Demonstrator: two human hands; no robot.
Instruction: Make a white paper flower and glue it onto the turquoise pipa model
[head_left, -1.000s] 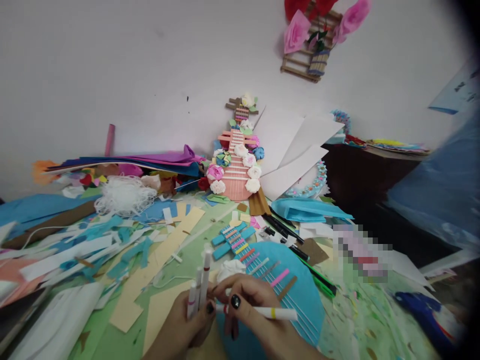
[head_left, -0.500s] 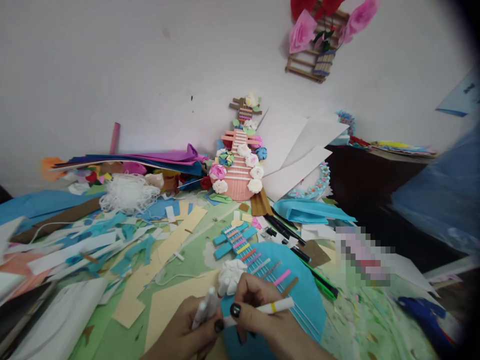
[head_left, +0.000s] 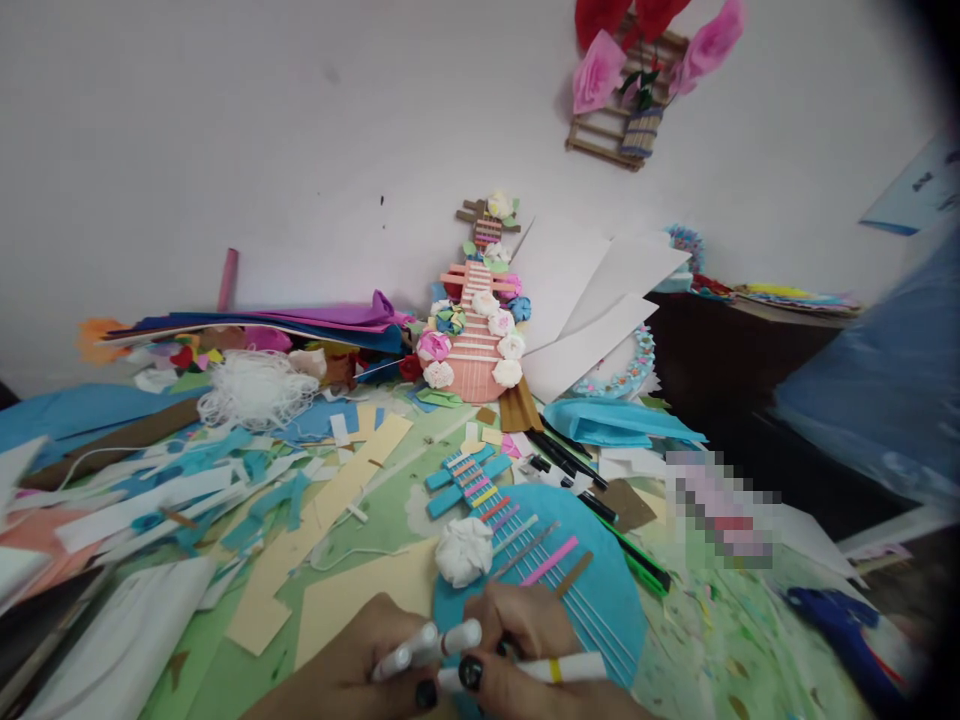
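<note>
At the bottom edge my left hand is closed around a bundle of white markers that lie tilted to the right. My right hand pinches a white marker with a yellow band, held nearly level. Both hands rest over a blue paper guitar with white strings and coloured strips across its neck. A white paper flower sits on the guitar just above my fingers.
A pink paper guitar with flowers leans on the wall. Paper scraps, cream strips, a white thread tangle, black pens, white sheets and a dark cabinet surround me.
Both hands have dropped lower and nearer. The marker bundle in my left hand went from upright to tilted flat, and the white paper flower now shows fully.
</note>
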